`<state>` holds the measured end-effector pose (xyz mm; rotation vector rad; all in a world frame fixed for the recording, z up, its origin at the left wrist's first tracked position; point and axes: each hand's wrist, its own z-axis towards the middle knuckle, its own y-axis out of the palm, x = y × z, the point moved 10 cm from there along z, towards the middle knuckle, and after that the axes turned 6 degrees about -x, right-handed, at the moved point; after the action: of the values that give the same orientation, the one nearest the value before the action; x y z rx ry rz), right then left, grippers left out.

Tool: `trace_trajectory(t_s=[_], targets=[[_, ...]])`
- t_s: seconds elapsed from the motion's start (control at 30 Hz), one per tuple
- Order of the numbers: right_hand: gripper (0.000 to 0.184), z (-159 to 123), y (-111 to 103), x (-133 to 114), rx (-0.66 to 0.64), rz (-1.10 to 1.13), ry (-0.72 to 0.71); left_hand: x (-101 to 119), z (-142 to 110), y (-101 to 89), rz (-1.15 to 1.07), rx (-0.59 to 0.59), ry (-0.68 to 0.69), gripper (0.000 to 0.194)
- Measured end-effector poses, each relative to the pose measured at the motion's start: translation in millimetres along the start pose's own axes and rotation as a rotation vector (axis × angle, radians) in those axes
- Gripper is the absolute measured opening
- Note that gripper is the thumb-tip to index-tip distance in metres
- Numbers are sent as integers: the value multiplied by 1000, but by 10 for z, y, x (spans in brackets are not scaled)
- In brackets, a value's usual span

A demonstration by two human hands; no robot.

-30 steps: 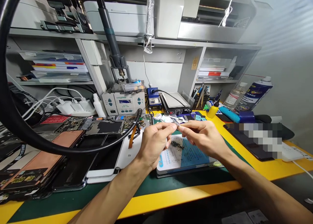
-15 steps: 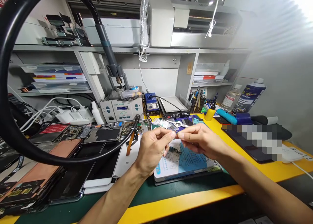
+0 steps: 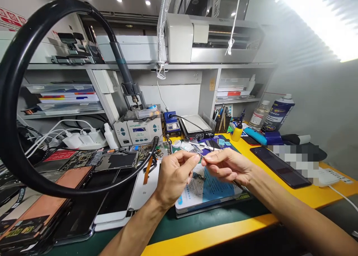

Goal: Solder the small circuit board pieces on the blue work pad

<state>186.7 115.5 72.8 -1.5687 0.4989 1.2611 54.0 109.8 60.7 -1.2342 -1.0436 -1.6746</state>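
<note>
Nearest us, along the front of the counter [image 3: 212, 233], our forearms reach in over a green mat [image 3: 170, 222]. Our left hand [image 3: 175, 177] and right hand [image 3: 228, 166] meet above a blue-and-white booklet [image 3: 207, 190]. On each hand the fingers [image 3: 187, 157] are pinched closed, with the tips of the two hands almost touching. We cannot tell whether anything thin sits between them. Just below the fingertips, a small circuit board [image 3: 198, 176] lies flat on the booklet, touching neither hand.

To our left, phones and phone parts crowd the mat: a stack of phones with copper-coloured backs [image 3: 47, 209], a white phone [image 3: 142, 192] marked "MI", an orange flex cable [image 3: 147, 170] and an opened phone [image 3: 116, 161]. A black gooseneck ring [image 3: 16, 99] arcs in front of them. Just past our fingertips lie tweezers [image 3: 208, 147], on a blue mat [image 3: 223, 140]. To our right, a dark phone [image 3: 279, 166] rests on the yellow counter.

Farther back stand a soldering station [image 3: 138, 127] with a hot-air handle [image 3: 128, 81] in its holder, a blue iron unit [image 3: 172, 123] and a heating plate [image 3: 195, 125]. Beyond the plate are a yellow bottle [image 3: 236, 135] and a spray can [image 3: 276, 112]. Above them all, a white machine [image 3: 212, 40] sits on a shelf [image 3: 148, 66].
</note>
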Motion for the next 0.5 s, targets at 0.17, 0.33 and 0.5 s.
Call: trace_trajectory(t_s=[0.17,0.33,0.5], targets=[[33,-68,36,-19,252,-87,-81,-100,28,-78,-1,62,-27,27],[30,-84,108,-73,272,-68,-95,-101,17,-113,4,93,-22,25],[33,16,41,-104,33,-6,-34,5,-9,-30,16,30,2,30]])
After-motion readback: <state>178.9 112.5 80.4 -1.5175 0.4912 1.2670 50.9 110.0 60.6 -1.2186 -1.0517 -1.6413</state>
